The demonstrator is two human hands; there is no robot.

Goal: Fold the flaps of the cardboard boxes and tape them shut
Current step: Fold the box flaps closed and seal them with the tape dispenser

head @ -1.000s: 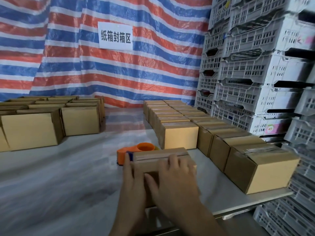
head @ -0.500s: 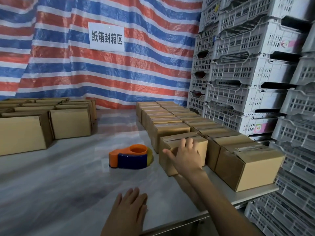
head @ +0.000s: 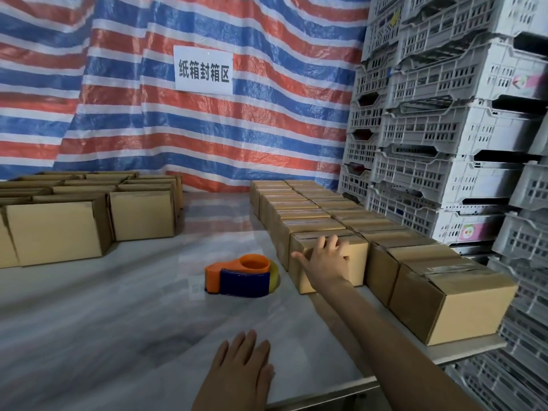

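The right grip is spread open against a taped cardboard box, palm on its near face, fingertips reaching over the top edge and the thumb stretched out towards the box's left corner; it clasps nothing. That box stands at the near end of the inner row of sealed boxes, which run in two rows side by side along the right of the surface, touching one another, with clear tape showing along their tops. The left grip lies flat and open on the pale, marbled surface near its front edge, fingers straight and holding nothing. Between the two grips, just left of the box, an orange and dark blue tape dispenser rests on the surface. Far off to the left stands a cluster of open boxes with their flaps unfolded. Behind everything hangs a red, white and blue striped tarp bearing a white sign with dark characters. To the right, grey perforated plastic crates are stacked high beside the surface.
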